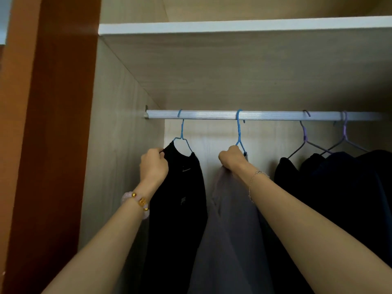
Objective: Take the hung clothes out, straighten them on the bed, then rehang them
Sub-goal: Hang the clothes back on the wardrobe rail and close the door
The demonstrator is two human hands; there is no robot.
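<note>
Inside a wardrobe a silver rail (pixel 207 115) carries several hangers. On the leftmost blue hanger (pixel 182 132) hangs a black top (pixel 182 198); my left hand (pixel 153 165) pinches its left shoulder at the collar. A second blue hanger (pixel 239 132) holds a grey garment (pixel 231 230), and my right hand (pixel 232 157) is closed on the top of that garment just under the hanger's neck. Further right, two purple hangers (pixel 305 134) carry dark clothes (pixel 339 187).
A white-edged shelf (pixel 233 27) runs above the rail. The wardrobe's left side wall (pixel 118 145) stands close to my left hand, with a brown door panel (pixel 53 145) beyond it. The bed is out of view.
</note>
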